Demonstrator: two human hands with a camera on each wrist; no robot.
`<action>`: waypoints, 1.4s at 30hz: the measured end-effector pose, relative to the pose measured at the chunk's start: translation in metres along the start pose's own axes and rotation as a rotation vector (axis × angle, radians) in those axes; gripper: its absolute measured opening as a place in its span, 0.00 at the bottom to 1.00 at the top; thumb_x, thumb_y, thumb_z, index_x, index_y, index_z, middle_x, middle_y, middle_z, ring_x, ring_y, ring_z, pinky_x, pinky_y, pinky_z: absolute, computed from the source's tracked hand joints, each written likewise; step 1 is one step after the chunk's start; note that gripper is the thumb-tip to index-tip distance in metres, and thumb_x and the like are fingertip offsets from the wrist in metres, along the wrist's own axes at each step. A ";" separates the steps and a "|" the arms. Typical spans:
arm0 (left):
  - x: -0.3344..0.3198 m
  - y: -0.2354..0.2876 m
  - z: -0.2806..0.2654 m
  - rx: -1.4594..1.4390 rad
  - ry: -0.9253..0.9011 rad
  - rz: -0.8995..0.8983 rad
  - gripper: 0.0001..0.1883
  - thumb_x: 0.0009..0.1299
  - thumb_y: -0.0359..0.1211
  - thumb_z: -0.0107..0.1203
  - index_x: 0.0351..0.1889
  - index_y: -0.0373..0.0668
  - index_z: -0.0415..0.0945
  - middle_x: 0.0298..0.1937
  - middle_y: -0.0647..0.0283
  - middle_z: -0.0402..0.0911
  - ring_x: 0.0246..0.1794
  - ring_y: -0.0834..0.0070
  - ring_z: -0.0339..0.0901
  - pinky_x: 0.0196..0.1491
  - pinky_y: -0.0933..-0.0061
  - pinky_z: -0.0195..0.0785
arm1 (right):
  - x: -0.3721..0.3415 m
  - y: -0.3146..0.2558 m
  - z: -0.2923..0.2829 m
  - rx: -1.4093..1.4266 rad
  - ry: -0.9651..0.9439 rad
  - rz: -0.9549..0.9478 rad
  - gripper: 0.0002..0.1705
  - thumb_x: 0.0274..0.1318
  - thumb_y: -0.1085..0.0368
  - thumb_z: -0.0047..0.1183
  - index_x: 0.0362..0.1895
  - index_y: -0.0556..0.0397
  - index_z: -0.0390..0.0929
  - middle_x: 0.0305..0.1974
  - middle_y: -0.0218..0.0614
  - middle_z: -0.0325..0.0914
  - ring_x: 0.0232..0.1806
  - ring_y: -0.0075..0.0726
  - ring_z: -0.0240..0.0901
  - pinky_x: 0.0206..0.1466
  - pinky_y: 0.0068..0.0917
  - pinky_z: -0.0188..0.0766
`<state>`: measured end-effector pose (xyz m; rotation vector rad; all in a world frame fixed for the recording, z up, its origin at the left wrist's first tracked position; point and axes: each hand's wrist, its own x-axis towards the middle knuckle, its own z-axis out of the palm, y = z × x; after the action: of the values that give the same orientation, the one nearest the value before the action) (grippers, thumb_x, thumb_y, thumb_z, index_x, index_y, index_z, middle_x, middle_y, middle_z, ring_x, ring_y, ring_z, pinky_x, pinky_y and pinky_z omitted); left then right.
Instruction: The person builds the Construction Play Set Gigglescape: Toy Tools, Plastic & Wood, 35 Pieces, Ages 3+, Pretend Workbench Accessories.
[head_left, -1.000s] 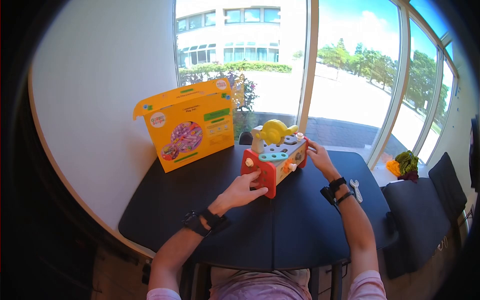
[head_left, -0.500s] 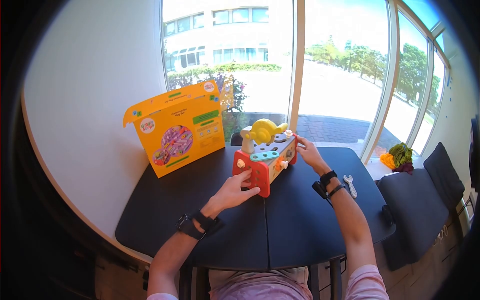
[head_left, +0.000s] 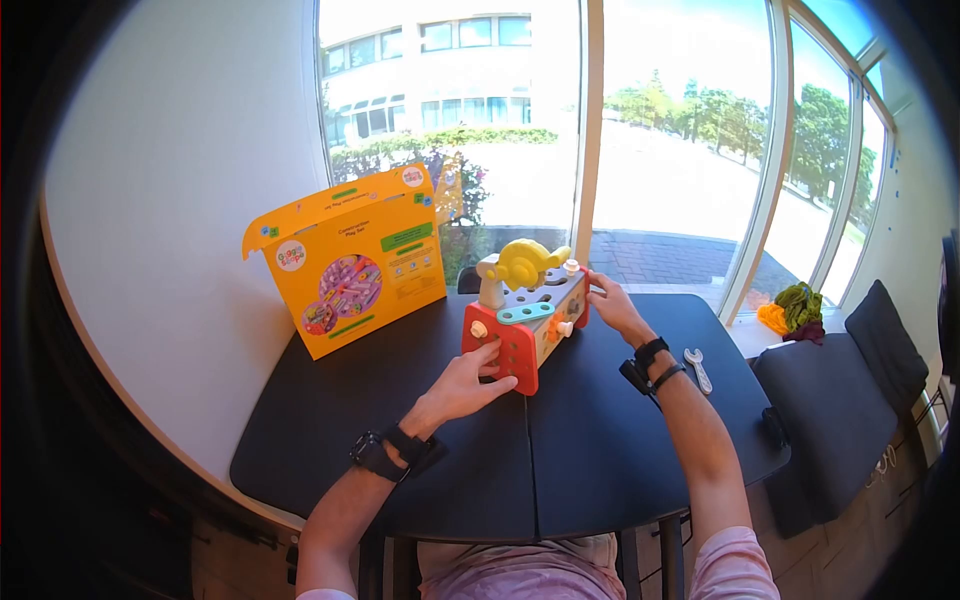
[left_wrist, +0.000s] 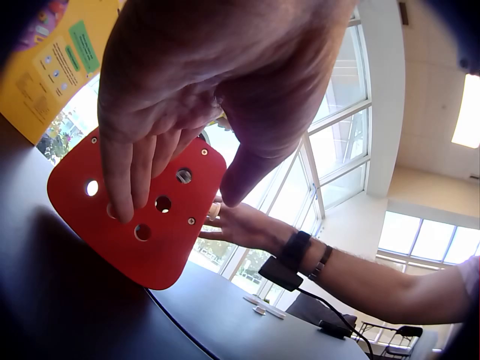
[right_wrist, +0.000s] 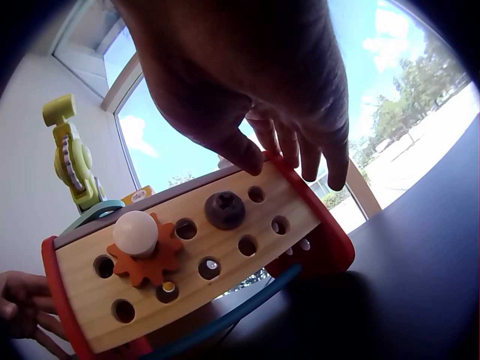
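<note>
A toy workbench (head_left: 545,330) with red end panels, wooden sides and a grey top stands on the black table. My left hand (head_left: 465,385) lays its extended fingers on the near red panel (left_wrist: 161,232), the thumb by the panel's edge. My right hand (head_left: 615,310) touches the far red panel (right_wrist: 315,210), thumb at its top corner, fingers extended along the outside. A yellow toy circular saw (head_left: 528,264) and a teal strip with holes (head_left: 526,313) sit on top. On the wooden side are an orange gear (right_wrist: 161,259) with a white bolt (right_wrist: 136,233) and a dark screw (right_wrist: 225,210).
A yellow play set box (head_left: 350,265) stands at the table's back left. A white toy wrench (head_left: 698,371) lies to the right of my right wrist. Windows rise behind the table (head_left: 450,500); a dark chair (head_left: 830,430) stands to the right, with colourful bundles (head_left: 793,312) beyond it.
The head view has shifted, so everything appears slightly further left. Both hands stay at the red end panels, and the workbench shows no clear movement on the table.
</note>
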<state>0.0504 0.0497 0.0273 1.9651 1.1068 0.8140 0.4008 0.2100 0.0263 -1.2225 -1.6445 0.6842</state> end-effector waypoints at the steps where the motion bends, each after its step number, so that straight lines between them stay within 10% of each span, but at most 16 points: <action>1: 0.000 0.000 0.000 -0.004 -0.001 0.000 0.49 0.78 0.44 0.70 0.87 0.25 0.56 0.83 0.35 0.70 0.79 0.50 0.77 0.78 0.58 0.73 | 0.000 -0.001 0.000 -0.001 0.001 -0.003 0.33 0.72 0.74 0.52 0.80 0.59 0.72 0.74 0.50 0.79 0.73 0.51 0.82 0.76 0.38 0.79; 24: -0.004 -0.008 -0.013 0.031 0.051 0.014 0.47 0.78 0.39 0.72 0.86 0.25 0.59 0.84 0.37 0.70 0.82 0.51 0.73 0.82 0.57 0.68 | -0.017 -0.033 -0.010 0.087 -0.145 0.035 0.37 0.72 0.71 0.57 0.83 0.56 0.69 0.75 0.49 0.78 0.81 0.52 0.72 0.80 0.39 0.73; 29: -0.036 0.009 -0.027 0.040 0.043 -0.058 0.45 0.77 0.39 0.72 0.87 0.32 0.62 0.82 0.39 0.73 0.79 0.51 0.77 0.77 0.55 0.75 | -0.046 -0.042 -0.066 -0.101 -0.306 0.125 0.33 0.76 0.64 0.59 0.82 0.51 0.73 0.75 0.45 0.79 0.71 0.41 0.79 0.71 0.41 0.80; 35: -0.087 0.014 -0.050 0.096 0.122 -0.104 0.36 0.77 0.38 0.71 0.80 0.36 0.74 0.74 0.43 0.83 0.74 0.55 0.83 0.72 0.55 0.79 | -0.108 -0.015 -0.128 -0.664 -0.410 0.146 0.26 0.75 0.64 0.61 0.73 0.54 0.80 0.71 0.53 0.83 0.68 0.53 0.83 0.70 0.44 0.81; 42: -0.124 0.017 -0.057 0.141 0.137 -0.142 0.33 0.76 0.43 0.72 0.76 0.39 0.80 0.72 0.48 0.86 0.72 0.56 0.85 0.68 0.56 0.81 | -0.214 0.020 -0.110 -0.965 -0.424 0.222 0.48 0.85 0.39 0.46 0.84 0.72 0.59 0.86 0.70 0.55 0.90 0.66 0.51 0.91 0.47 0.50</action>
<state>-0.0409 -0.0509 0.0509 1.9416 1.4012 0.8231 0.5215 0.0063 -0.0225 -2.0593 -2.3319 0.2553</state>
